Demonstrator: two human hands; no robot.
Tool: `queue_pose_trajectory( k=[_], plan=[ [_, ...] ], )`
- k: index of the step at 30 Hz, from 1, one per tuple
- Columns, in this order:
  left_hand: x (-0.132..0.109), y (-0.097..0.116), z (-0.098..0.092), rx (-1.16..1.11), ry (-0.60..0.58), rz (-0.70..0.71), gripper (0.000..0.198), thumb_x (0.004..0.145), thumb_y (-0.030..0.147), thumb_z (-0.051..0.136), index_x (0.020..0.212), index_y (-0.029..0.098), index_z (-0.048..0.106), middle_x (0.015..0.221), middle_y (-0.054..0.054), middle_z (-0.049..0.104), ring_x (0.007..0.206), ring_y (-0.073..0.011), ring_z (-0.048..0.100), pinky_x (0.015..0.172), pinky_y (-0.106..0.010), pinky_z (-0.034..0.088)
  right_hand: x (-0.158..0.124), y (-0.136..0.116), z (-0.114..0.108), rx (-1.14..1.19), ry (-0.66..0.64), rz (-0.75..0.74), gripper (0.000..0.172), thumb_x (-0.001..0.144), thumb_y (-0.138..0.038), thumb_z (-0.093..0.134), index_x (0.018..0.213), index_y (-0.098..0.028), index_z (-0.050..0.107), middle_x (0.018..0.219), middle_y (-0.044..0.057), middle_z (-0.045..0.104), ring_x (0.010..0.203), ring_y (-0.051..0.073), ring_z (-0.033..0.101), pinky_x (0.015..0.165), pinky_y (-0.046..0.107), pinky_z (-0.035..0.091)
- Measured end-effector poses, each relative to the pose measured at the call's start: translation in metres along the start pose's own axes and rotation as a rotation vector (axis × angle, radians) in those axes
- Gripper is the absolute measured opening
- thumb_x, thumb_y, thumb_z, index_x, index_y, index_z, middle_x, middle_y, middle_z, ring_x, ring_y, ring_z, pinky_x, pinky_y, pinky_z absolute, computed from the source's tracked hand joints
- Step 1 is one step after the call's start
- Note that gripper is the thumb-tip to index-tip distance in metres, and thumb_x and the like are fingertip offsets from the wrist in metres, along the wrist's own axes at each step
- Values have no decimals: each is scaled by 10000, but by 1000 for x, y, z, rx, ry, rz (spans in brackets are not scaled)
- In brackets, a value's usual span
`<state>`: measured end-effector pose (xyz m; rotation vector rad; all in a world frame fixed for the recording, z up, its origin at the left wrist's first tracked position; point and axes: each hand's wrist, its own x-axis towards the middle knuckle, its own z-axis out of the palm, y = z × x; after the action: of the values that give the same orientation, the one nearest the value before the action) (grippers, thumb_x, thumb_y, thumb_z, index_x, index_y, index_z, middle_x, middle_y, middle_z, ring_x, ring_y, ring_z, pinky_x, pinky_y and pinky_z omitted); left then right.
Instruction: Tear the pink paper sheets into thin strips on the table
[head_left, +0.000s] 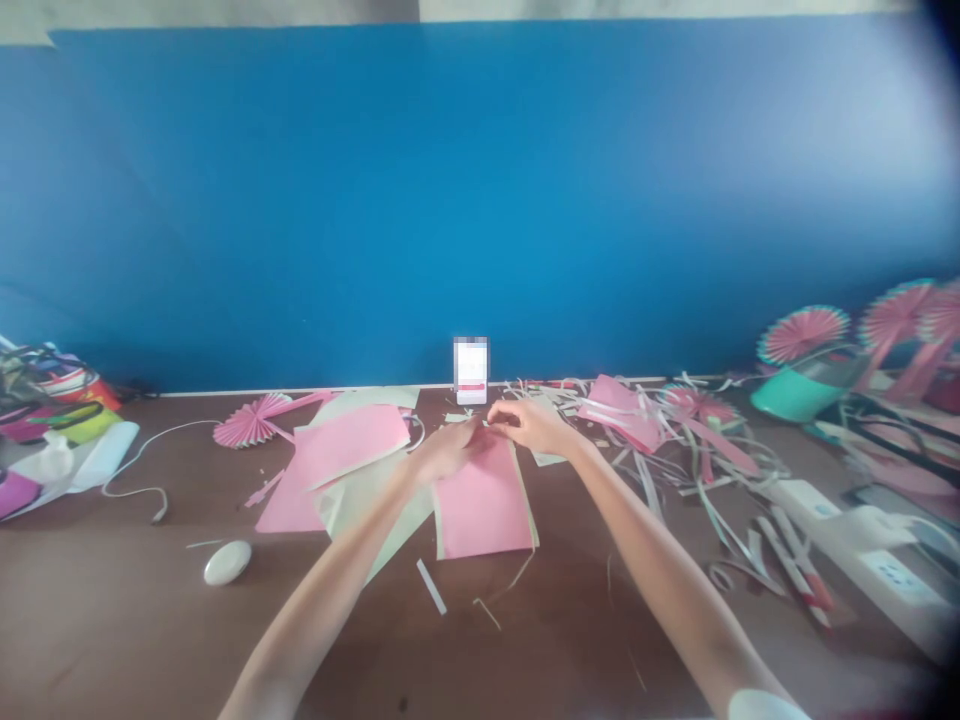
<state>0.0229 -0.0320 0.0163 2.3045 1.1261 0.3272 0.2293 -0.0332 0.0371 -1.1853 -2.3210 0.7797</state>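
Note:
A pink paper sheet (484,505) lies flat on the brown table (112,620), backed by a pale yellow sheet. Both my hands meet at its far edge. My left hand (442,450) has its fingers closed in a pinch on that edge. My right hand (529,420) is curled beside it, fingertips pressed to the same edge. To the left, more pink and pale sheets (345,450) lie overlapped.
A folded pink paper fan (251,420) lies far left with a white oval object (227,562) and a cable. Paper strips (675,450) litter the right, near a white power strip (862,540), a teal bowl (795,395) and pink fans. A small card (471,370) stands against the blue wall.

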Motion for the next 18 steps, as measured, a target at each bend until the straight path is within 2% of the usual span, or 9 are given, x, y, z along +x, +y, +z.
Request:
queue_pose_trajectory(
  k=[5, 9, 14, 18],
  plan=[
    [-1, -2, -2, 24, -3, -28, 516, 833, 557, 467, 1192, 186, 459, 1027, -88, 647, 835, -242, 624, 640, -274, 403, -1, -3, -3, 18, 47, -38, 247, 882, -397, 462, 945, -203, 602, 796, 22, 642, 636, 133, 536, 591, 254, 380],
    [-1, -1, -4, 47, 26, -45, 482, 804, 553, 501, 1106, 178, 515, 922, -77, 660, 773, -236, 623, 587, -263, 369, -2, -4, -4, 61, 47, -90, 247, 851, -358, 523, 1035, -205, 585, 830, 25, 637, 686, 142, 549, 627, 264, 411],
    [-1, -2, -5, -14, 0, -77, 430, 829, 587, 431, 876, 182, 571, 779, -41, 647, 666, -200, 604, 529, -255, 329, -1, -6, -3, 52, 54, -137, 236, 845, -297, 541, 1060, -215, 598, 906, 34, 635, 741, 149, 558, 672, 277, 431],
    [-1, -3, -4, -14, -56, -112, 513, 848, 633, 341, 741, 179, 554, 701, -34, 618, 607, -187, 576, 498, -263, 291, -1, -8, -4, 15, 74, -142, 199, 866, -317, 524, 992, -207, 632, 924, 47, 643, 779, 163, 570, 697, 290, 431]
  ],
)
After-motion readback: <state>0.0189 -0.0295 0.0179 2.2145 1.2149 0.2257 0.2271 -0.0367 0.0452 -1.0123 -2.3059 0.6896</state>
